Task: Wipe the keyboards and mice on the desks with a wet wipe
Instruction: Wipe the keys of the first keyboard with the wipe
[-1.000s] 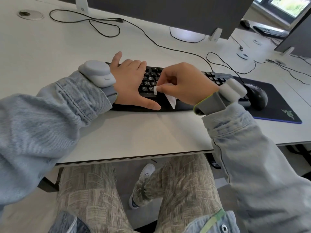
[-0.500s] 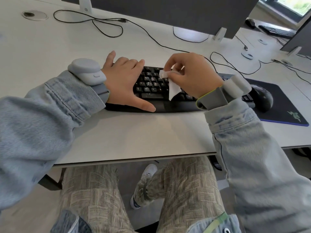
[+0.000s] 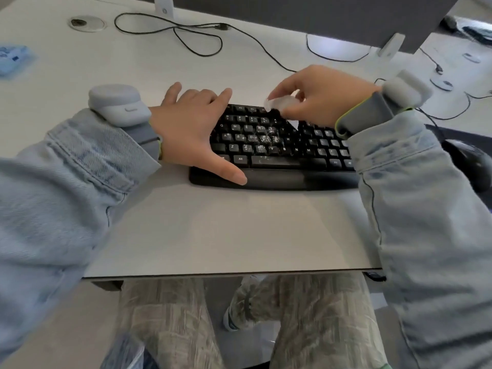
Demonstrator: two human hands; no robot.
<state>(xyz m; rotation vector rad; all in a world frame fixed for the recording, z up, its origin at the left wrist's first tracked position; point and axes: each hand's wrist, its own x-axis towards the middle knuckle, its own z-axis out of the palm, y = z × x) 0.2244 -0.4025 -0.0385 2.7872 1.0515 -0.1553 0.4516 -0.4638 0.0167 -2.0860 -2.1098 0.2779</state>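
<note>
Landmark: black keyboard [image 3: 269,147], lying on the white worktop [image 3: 213,230] in front of the seated person.

Far left of the keyboard, at the worktop's edge: a blue packet [image 3: 13,58], blurred, contents not legible. Behind and left of the keyboard: a round cable port [image 3: 86,23] and a loose black cable [image 3: 186,35].

Left hand [image 3: 194,131]: flat on the keyboard's left end, fingers straight and spread, thumb extended along the palm rest. It grips nothing. A grey wrist device [image 3: 118,105] sits above a denim cuff.

Keyboard centre: several keys carry pale speckled residue.

Right hand [image 3: 316,97]: over the keyboard's upper rows, right of centre, fingers curled and pinching a white wet wipe [image 3: 279,103]. The wipe is blurred; contact with the keys cannot be confirmed.

Right of the keyboard: a black mouse [image 3: 468,161], partly hidden by the right sleeve, just beside the keyboard's right end.

Behind the keyboard: a dark monitor [image 3: 319,14] on white feet
</note>
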